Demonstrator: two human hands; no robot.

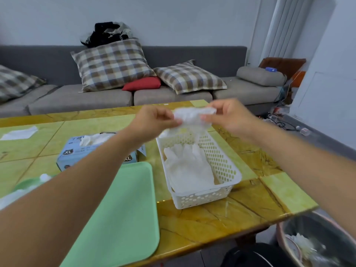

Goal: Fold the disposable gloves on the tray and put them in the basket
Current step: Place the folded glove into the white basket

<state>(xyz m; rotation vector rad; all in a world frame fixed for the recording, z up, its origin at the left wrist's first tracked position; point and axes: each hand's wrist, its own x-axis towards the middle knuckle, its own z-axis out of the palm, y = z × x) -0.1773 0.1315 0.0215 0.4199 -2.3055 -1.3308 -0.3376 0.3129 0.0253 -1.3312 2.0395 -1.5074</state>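
Both hands hold one crumpled translucent white glove (192, 117) in the air above the far end of the white perforated basket (225, 166). My left hand (154, 122) pinches its left side and my right hand (229, 116) pinches its right side. Inside the basket lies a flat white glove (187, 166) with its fingers pointing away from me. The green tray (123, 214) sits left of the basket, bare where it shows. My left forearm hides part of it. More white glove material (11, 197) shows at the tray's left edge.
A blue XL glove box (77, 151) stands behind the tray with a glove sticking out. A white sheet (19, 132) lies at the table's far left. A bin (316, 245) stands below the table's right corner. A grey sofa with cushions runs behind the table.
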